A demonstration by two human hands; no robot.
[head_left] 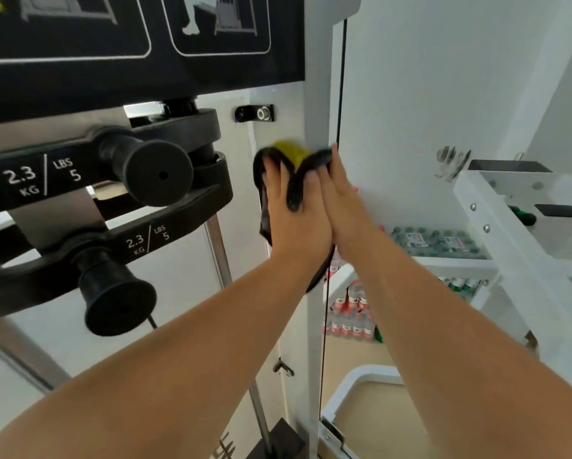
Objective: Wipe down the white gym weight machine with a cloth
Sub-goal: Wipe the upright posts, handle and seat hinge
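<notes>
Wiping was the step in hand, as we judged it. Our left hand (294, 220) and our right hand (347, 207) lay on either side of the white upright (316, 94) of the weight machine. The dark cloth (316, 160) (it had a yellow patch at the top) was wrapped round the post between them. Both hands were nearly flat, fingers straight and pressing. The left lay on the cloth with a fold of it riding up between its fingers, and the right touched the cloth's edge with its fingertips. Neither was visibly curled round anything.

The next move, we thought, called for even pressure from both sides while sliding along the post. It also called for care with the thin black cable (341, 77) just beside the right hand and the black add-on weights (158, 173) near the left.

Much was hidden. Our thumbs and palms faced away, so we could not tell how the cloth was held underneath, nor how far round the post it reached. Its tail vanished behind the left wrist. The black placard (138, 71) above was cut off by the frame, and the bottles (350, 316) beyond the post were too blurred to read.
</notes>
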